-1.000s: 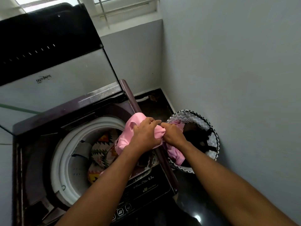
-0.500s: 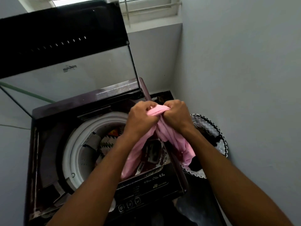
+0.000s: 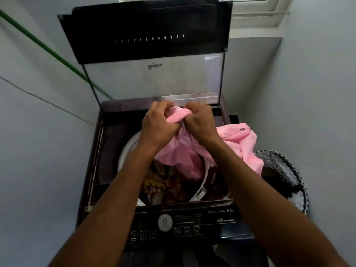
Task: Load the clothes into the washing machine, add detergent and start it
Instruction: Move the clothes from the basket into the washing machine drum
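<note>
With both fists bunched tight on the pink garment [image 3: 183,151], my left hand [image 3: 158,122] and right hand [image 3: 200,122] hold it above the washing machine's [image 3: 107,151] open drum, one end draped toward the laundry basket [image 3: 285,170]; patterned clothes [image 3: 163,185] lie inside.

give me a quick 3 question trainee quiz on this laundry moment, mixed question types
1. True or false: the washer lid is closed.
2. Multiple choice: the pink garment is held by A) the left hand only, B) the right hand only, C) both hands.
3. Fill in: the laundry basket stands to the ___ of the machine.

Key
1. False, it stands open.
2. C.
3. Right.
</note>
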### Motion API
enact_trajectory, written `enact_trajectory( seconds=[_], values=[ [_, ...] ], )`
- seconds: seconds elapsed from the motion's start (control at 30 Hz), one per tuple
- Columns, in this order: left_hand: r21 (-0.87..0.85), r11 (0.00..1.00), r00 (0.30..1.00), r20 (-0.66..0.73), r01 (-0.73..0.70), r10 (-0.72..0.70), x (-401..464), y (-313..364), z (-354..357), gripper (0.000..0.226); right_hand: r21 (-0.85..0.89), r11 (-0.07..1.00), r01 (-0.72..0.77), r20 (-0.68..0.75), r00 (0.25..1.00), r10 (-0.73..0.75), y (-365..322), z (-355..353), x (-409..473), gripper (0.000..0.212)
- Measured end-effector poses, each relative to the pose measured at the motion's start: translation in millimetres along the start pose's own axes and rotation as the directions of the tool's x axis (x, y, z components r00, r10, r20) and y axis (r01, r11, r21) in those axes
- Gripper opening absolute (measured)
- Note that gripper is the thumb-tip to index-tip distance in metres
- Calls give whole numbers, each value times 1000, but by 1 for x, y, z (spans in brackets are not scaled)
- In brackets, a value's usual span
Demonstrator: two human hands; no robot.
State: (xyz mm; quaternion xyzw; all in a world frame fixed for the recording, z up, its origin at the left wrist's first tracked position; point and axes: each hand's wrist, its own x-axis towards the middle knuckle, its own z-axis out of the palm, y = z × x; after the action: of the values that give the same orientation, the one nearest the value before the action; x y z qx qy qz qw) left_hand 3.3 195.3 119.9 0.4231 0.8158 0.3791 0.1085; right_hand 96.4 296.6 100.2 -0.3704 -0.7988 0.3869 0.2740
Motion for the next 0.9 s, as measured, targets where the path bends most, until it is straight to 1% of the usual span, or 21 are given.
enact_trajectory(
  seconds=[0.1,0.17,0.2,0.23,0.3,0.33,0.37,0.4,0.47,0.57,0.63,0.7,0.77,0.83,0.87,0.9],
  values=[
    [55,993,988,108,103,-109,-12,-34,6,39,-50,991,-123,135,983,128,18,30,-8,16],
    [115,986,969,202,125,-146,-21,-56,15,44,-110,974,-198,230,948,218,32,47,-13,20],
    [186,975,948,271,118,-166,-26,-65,20,48,-139,965,-221,277,927,252,37,53,-16,25],
    [277,954,912,353,110,-208,-30,-72,26,54,-166,955,-245,324,902,287,44,59,-18,30],
    [448,889,804,495,88,-329,-39,-81,36,67,-184,935,-303,426,832,354,56,64,-22,39],
    [492,868,752,545,71,-370,-42,-82,39,71,-186,928,-323,476,797,373,60,63,-24,44],
    [502,863,718,581,54,-383,-44,-82,43,71,-186,927,-326,511,773,375,63,62,-26,48],
    [496,868,701,608,29,-371,-45,-81,47,69,-183,933,-309,524,772,359,66,60,-28,49],
    [472,881,706,634,-31,-315,-42,-73,53,62,-175,959,-224,483,829,282,70,52,-29,45],
    [409,908,745,633,-91,-210,-35,-56,68,58,-180,967,-178,312,922,228,78,28,-26,37],
    [356,924,772,623,-136,-127,-31,-41,81,60,-214,971,-106,184,972,147,89,6,-23,36],
    [300,936,780,625,-185,-46,-29,-25,98,70,-326,945,-38,69,996,64,104,-16,-25,38],
    [236,946,780,625,-222,27,-30,-10,113,85,-421,901,-108,-19,994,110,116,-34,-33,50],
    [170,952,776,623,-256,98,-33,4,128,97,-492,840,-229,-46,970,237,132,-51,-41,70],
    [148,950,771,625,-273,124,-34,10,136,102,-485,822,-300,-38,946,322,143,-59,-46,82],
    [139,948,763,631,-285,137,-36,14,142,106,-440,819,-368,-17,916,402,152,-64,-50,95]
  ],
)
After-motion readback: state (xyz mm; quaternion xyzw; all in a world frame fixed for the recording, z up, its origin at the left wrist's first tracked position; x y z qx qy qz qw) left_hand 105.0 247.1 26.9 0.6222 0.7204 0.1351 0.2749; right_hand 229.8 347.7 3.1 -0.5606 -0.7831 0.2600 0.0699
